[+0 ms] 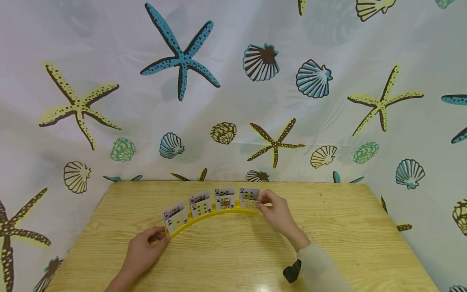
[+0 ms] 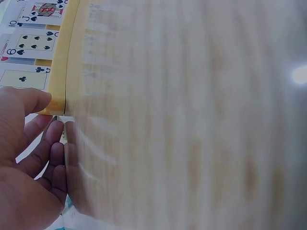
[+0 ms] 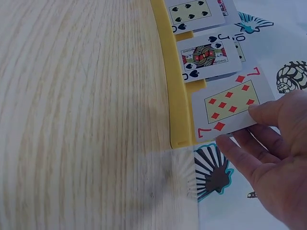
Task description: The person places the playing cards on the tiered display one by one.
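Note:
A curved yellow card holder [image 1: 228,211] stands on the table with playing cards upright in it, in overlapping pairs. My left hand [image 1: 144,249] grips its left end, thumb on the front wall and fingers behind. Beside that thumb is an ace of clubs [image 2: 22,79], with a red king [image 1: 173,211] behind it. At the opposite end, my right hand [image 1: 277,213] pinches the edge of a seven of diamonds [image 3: 225,105], whose lower edge is at the holder. A black six card [image 1: 249,193] shows behind it. Between them stand a six of spades [image 2: 34,43] and a jack of spades [image 3: 205,56].
The light wood table [image 1: 226,259] ends at a back edge against a white curtain [image 1: 233,101] printed with starfish and shells, which also hangs along both sides. A black wrist device [image 1: 292,271] sits by the right sleeve [image 1: 321,265].

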Demonstrator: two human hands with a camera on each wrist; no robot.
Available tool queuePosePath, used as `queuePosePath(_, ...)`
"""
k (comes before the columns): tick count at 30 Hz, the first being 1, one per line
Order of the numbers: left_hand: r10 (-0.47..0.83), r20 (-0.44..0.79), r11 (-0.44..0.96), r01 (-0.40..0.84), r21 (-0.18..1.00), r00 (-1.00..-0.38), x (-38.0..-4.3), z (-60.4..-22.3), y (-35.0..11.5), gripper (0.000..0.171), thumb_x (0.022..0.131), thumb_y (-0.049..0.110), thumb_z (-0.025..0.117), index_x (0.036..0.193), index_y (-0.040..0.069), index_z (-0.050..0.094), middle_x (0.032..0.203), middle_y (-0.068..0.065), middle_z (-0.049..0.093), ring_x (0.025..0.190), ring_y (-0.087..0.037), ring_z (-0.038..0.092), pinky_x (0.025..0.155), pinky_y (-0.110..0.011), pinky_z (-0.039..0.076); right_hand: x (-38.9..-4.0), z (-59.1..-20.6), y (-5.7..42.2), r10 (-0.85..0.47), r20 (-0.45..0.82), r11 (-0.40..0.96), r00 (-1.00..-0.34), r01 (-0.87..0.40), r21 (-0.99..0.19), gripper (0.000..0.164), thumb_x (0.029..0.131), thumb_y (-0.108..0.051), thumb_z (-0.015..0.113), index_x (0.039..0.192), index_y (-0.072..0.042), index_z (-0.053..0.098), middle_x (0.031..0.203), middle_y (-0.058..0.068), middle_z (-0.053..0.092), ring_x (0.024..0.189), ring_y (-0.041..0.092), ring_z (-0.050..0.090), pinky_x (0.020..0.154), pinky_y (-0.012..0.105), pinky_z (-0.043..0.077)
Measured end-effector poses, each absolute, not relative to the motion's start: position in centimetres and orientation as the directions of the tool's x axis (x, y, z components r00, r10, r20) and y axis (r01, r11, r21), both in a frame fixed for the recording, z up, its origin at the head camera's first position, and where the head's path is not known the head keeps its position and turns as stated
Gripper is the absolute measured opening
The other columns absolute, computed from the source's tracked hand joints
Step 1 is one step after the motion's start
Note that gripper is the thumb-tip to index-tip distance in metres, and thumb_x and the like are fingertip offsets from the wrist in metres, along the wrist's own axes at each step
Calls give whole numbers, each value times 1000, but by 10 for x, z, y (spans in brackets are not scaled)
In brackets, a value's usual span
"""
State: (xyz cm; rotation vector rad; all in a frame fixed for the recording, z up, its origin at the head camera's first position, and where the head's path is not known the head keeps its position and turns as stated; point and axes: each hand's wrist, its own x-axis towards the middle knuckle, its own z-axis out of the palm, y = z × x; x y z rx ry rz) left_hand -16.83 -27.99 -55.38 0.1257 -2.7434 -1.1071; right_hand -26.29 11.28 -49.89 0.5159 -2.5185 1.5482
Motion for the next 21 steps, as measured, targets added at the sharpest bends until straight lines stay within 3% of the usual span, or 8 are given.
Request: queuePosePath(21, -139, 162, 715, 15, 699, -977, -167, -555, -280, 34, 94, 25, 80, 120, 3, 77, 98, -3, 78, 93, -18, 72, 79, -26, 54, -269, -511, 105, -220, 280, 449, -934, -352, -821, 16, 96, 1, 73, 98, -8, 61, 100, 10, 71, 100, 29, 73, 81, 34, 63)
